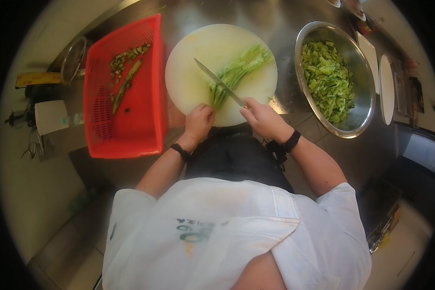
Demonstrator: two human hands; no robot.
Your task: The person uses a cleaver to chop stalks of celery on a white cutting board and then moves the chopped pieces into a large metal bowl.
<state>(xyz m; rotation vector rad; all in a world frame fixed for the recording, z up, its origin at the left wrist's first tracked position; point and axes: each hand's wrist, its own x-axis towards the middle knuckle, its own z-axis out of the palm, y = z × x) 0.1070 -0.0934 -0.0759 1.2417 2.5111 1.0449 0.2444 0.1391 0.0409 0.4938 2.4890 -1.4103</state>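
Note:
A round white cutting board [188, 47] lies before me with a bundle of green vegetable stalks [244, 65] slanting across it, possibly celery. My right hand [266, 117] is closed around the handle of a kitchen knife [217, 80]. Its blade points up and left, over the near part of the bundle. At the board's front edge my left hand [200, 121] has its fingers curled by the near ends of the stalks. Whether those fingers grip any stalk is hidden.
Left of the board stands a red plastic basket [159, 119] holding trimmings [127, 59] and one stalk [127, 87]. A steel bowl [362, 105] of cut green pieces [328, 81] is on the right. Beyond it are white plates [386, 90]. The steel table [286, 76] extends beneath.

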